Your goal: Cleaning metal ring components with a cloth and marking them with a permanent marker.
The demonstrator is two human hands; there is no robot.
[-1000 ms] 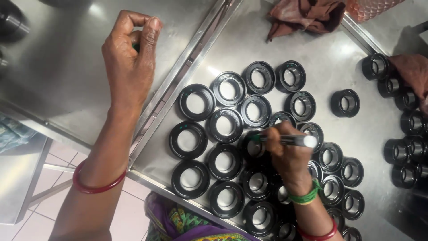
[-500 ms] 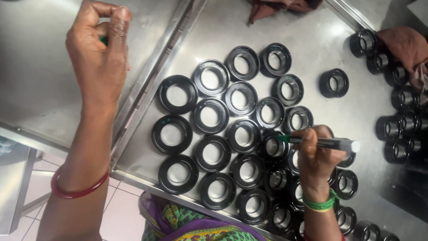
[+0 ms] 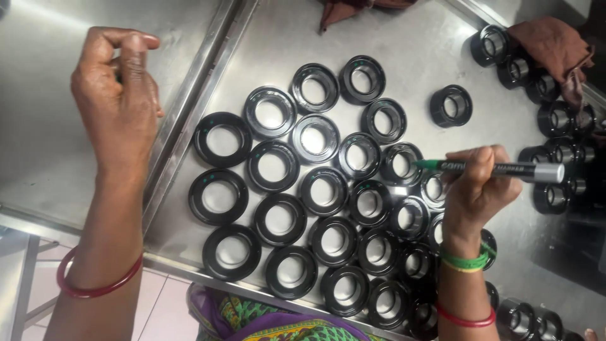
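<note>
- One green marker (image 3: 489,168), grasped in the right hand (image 3: 476,189), lies level, tip leftward at a black ring (image 3: 401,164).
- Left hand (image 3: 117,95) loosely curled, holding nothing visible, well apart over the surface (image 3: 50,158).

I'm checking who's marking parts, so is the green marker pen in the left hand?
No, the green marker pen sits in the right hand, its tip over a black round rubber ring, while the left hand is curled over the steel table.

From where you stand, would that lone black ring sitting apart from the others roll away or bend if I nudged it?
The lone black ring lies flat on its face on the steel tray, so it would probably slide, not roll. Its thick, even wall suggests it is stiff. The shiny tray looks smooth, so a light push may send it skidding.
</note>
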